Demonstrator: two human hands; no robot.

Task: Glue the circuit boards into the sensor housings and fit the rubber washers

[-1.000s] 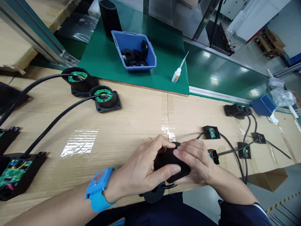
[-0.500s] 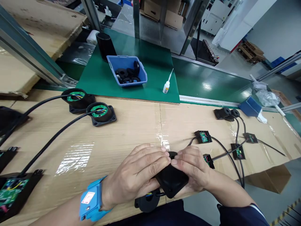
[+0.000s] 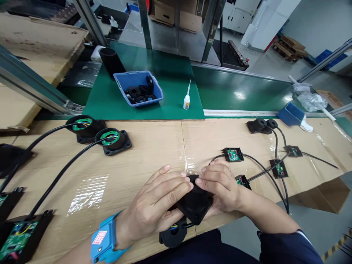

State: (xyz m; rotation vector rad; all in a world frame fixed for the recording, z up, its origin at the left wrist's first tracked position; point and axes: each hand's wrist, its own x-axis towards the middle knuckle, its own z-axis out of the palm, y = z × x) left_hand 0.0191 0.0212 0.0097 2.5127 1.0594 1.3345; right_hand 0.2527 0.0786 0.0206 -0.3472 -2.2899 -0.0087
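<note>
My left hand (image 3: 154, 205) and my right hand (image 3: 220, 187) both grip a black square-flanged housing (image 3: 195, 204) just above the near edge of the cardboard-covered bench (image 3: 154, 146). The fingertips of both hands press on its top, thumbs underneath. A short wire runs from it down to a black ring-shaped part (image 3: 172, 236) hanging at the bench edge. A blue wrist strap (image 3: 103, 240) sits on my left wrist.
Two round black housings with green boards (image 3: 110, 138) and thick black cables lie to the left. A blue bin of black rings (image 3: 138, 89) and a glue bottle (image 3: 187, 99) stand on the green mat. Small cabled circuit modules (image 3: 233, 154) lie at right, and open black boxes (image 3: 19, 234) at far left.
Both hands turned the black housing so its flat flanged face shows, and shifted it slightly. The camera view tilted up and away.
</note>
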